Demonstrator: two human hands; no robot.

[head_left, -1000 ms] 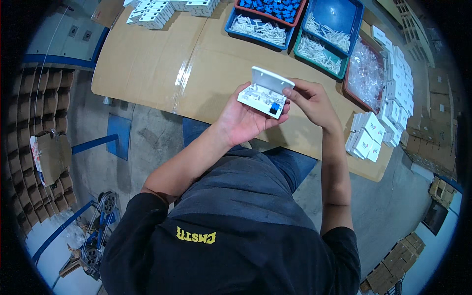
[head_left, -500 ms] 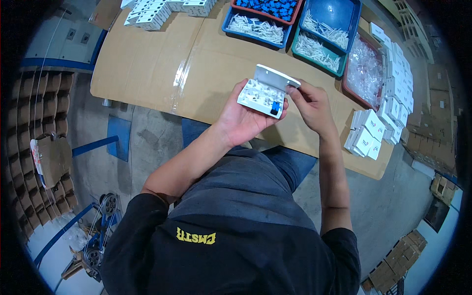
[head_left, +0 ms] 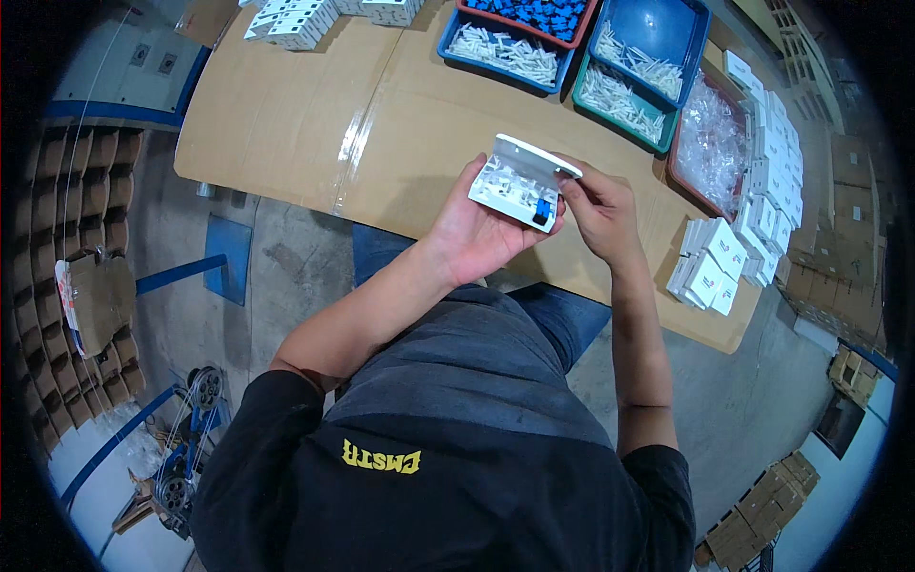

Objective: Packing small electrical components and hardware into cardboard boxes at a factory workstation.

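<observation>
Brown table (head_left: 286,124) lies beyond, grey floor (head_left: 295,262) behind your left hand (head_left: 467,234), cupping a white box (head_left: 507,198); right hand (head_left: 602,205) pinches its lid (head_left: 532,155).

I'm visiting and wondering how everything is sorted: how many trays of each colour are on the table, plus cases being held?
Blue trays: 2
Red trays: 2
Green tray: 1
Open white case: 1
Total: 6
</observation>
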